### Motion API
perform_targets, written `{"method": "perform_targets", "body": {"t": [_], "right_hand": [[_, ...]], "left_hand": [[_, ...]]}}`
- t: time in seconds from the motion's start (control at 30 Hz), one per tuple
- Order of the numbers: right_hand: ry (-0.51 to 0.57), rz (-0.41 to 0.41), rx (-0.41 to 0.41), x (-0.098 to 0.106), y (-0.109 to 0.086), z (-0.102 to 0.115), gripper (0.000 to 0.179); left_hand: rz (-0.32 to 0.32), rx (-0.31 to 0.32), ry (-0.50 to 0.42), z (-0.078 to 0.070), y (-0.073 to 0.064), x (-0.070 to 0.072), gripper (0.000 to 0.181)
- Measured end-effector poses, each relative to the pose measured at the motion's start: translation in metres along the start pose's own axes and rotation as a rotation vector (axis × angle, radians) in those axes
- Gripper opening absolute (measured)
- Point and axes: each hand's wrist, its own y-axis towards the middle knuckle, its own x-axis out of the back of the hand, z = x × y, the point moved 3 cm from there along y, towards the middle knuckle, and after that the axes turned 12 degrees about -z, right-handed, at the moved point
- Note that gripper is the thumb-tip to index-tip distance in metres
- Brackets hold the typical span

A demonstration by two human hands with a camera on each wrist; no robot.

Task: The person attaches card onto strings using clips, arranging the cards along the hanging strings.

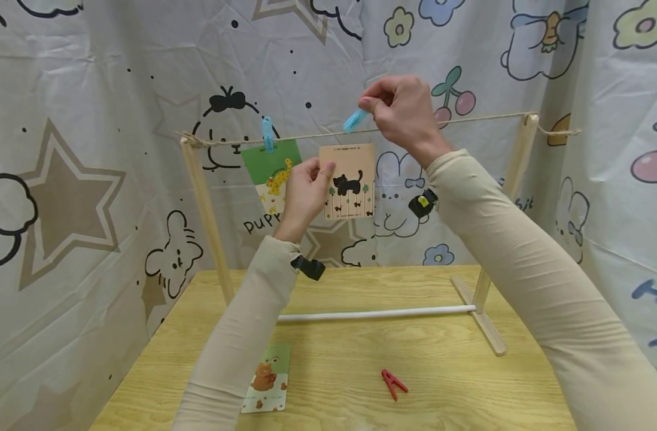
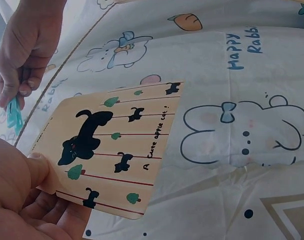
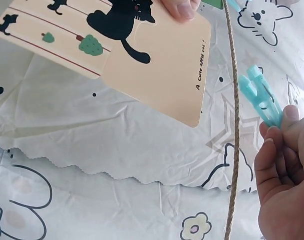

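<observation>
My left hand (image 1: pixel 307 194) pinches the left edge of a peach card (image 1: pixel 355 161) with a black cat on it, thumb in front, just under the twine (image 1: pixel 312 136). In the left wrist view the card (image 2: pixel 126 135) is tilted, its lower edge lettered. Above the twine my right hand (image 1: pixel 406 114) pinches a light blue clothespin (image 1: pixel 354 121) by its handle end. The right wrist view shows that clothespin (image 3: pixel 259 92) apart from the card, its tip close to the twine (image 3: pixel 236 110). A green card (image 1: pixel 271 170) hangs on the left from another blue clothespin (image 1: pixel 268 134).
Twine runs between two wooden posts (image 1: pixel 514 161), joined low down by a white rod (image 1: pixel 377 313). On the wooden table (image 1: pixel 441 383) lie a bear card (image 1: pixel 269 383), partly behind my left sleeve, and a red clothespin (image 1: pixel 394 384). A printed curtain (image 1: pixel 145 54) hangs behind.
</observation>
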Motion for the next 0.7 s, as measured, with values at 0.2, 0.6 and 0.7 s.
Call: {"method": "perform_targets", "body": {"t": [0.2, 0.6, 0.7], "right_hand": [[-0.033, 0.040, 0.052, -0.006, 0.007, 0.006, 0.017], [-0.056, 0.137, 0.304, -0.017, 0.009, 0.013, 0.014], [-0.071, 0.158, 0.332, -0.018, 0.010, 0.013, 0.014]], "left_hand": [[-0.004, -0.001, 0.009, 0.000, 0.000, 0.000, 0.041], [-0.011, -0.002, 0.014, 0.000, 0.000, 0.001, 0.036], [-0.012, -0.011, 0.015, 0.000, 0.000, 0.002, 0.036]]}}
